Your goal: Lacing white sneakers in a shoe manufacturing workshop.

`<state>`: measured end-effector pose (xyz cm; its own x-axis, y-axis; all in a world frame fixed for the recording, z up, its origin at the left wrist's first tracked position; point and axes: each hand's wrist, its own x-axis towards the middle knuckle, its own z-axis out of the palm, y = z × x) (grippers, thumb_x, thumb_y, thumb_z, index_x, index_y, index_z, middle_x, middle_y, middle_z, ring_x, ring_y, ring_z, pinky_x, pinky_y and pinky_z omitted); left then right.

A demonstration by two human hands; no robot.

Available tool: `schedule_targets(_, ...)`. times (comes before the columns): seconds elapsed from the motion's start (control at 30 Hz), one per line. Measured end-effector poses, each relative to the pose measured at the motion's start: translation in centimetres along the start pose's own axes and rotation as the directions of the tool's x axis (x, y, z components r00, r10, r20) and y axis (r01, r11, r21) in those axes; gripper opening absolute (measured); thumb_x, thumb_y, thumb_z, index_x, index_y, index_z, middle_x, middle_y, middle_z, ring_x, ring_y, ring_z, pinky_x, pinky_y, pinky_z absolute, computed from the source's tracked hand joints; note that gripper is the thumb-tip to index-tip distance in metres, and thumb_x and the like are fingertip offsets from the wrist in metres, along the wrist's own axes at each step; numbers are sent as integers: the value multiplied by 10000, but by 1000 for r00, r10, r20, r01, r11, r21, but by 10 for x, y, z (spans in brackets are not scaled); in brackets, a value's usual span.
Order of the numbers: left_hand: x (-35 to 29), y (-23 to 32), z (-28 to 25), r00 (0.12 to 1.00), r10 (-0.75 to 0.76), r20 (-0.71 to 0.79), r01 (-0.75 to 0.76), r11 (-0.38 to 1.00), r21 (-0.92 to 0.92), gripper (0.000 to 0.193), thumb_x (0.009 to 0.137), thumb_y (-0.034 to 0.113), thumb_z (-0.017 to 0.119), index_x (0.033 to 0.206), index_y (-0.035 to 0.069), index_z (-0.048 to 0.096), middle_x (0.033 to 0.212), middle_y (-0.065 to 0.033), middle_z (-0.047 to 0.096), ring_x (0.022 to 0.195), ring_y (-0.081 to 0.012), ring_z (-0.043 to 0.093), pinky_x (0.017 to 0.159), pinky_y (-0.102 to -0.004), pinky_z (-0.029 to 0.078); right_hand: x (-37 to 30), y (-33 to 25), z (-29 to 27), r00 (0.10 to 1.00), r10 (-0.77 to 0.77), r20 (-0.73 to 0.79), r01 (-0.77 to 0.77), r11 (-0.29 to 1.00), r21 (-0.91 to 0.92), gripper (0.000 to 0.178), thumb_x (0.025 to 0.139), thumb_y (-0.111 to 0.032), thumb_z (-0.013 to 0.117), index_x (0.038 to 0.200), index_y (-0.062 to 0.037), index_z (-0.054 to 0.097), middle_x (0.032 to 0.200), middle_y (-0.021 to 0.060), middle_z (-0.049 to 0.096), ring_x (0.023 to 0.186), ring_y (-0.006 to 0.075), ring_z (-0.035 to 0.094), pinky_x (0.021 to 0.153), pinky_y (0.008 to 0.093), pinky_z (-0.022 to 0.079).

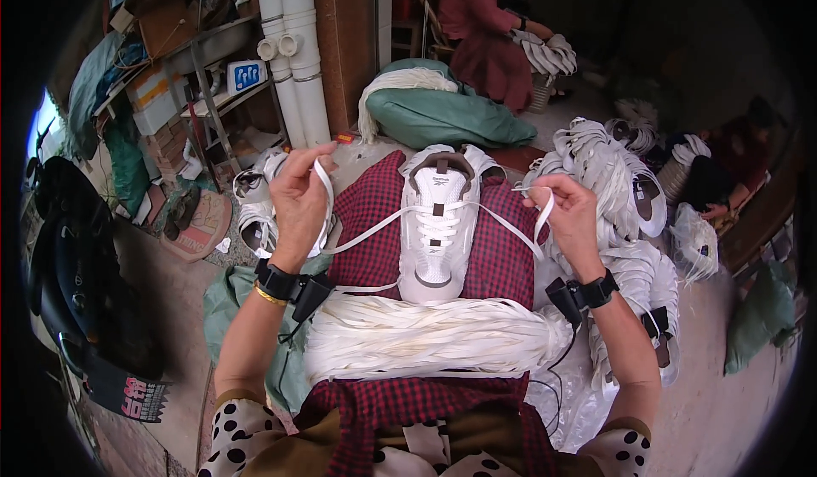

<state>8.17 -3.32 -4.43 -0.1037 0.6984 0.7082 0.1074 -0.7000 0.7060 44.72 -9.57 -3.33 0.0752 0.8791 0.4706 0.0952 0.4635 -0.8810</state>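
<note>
A white sneaker (pixel 414 251) with a brown collar lies on a red-and-black checked cloth (pixel 362 260) in front of me, toe toward me. White shoelace (pixel 377 228) crosses its lower eyelets, and one length runs out to each side. My left hand (pixel 298 200) is raised left of the shoe, its fingers closed on the left length, which loops beside the palm. On the right, my right hand (pixel 563 209) pinches the other length near its tip. Between my forearms, a thick bundle of white laces (pixel 434 337) lies across the cloth, nearer to me than the toe.
More white shoes (pixel 255 209) sit left of the cloth, and heaped laced shoes (pixel 587 166) stand at the right. A green sack (pixel 442 118) lies beyond. Another person (pixel 485 30) sits behind it handling shoes; a second person (pixel 745 171) is at far right. Pipes (pixel 298 68) rise back left.
</note>
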Motion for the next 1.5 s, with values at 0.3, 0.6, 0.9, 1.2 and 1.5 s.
schedule_targets(0.3,-39,-41,75,906,-257,335,328,928,-176,180,949,20,631,1110,2,711,986,-16,657,875,-75,627,806,-232,521,14,33,48,956,117,269,-47,966,-253,105,888,-37,684,880,24,600,839,54,675,773,88,658,701,255,538)
schedule_targets(0.6,-51,-37,70,857,-421,295,481,860,-170,113,941,42,664,1019,-5,732,944,0,629,712,-21,540,628,-196,440,13,37,42,959,240,154,-218,965,-146,143,948,-69,641,992,24,542,847,74,631,585,88,629,459,213,458)
schedule_targets(0.9,-54,-28,73,930,-281,237,321,934,-155,106,923,19,679,1009,-6,735,937,8,612,697,-12,535,617,-189,435,5,35,52,972,156,177,-121,974,-193,109,912,-38,659,934,36,581,816,61,643,551,71,591,462,231,437)
schedule_targets(1.2,-56,-21,70,918,-323,229,356,927,-120,63,887,-23,683,944,-20,711,824,14,632,629,-12,546,553,-188,441,4,23,58,980,-44,195,128,888,-442,76,826,20,669,853,30,599,758,68,668,578,104,633,519,272,461)
schedule_targets(1.5,-52,-16,67,878,-425,219,460,877,-143,130,853,-72,622,960,-34,686,782,-24,691,609,-26,576,564,-193,473,18,16,67,973,129,190,-58,939,-338,228,798,1,720,1014,15,649,760,78,673,618,83,621,584,254,492)
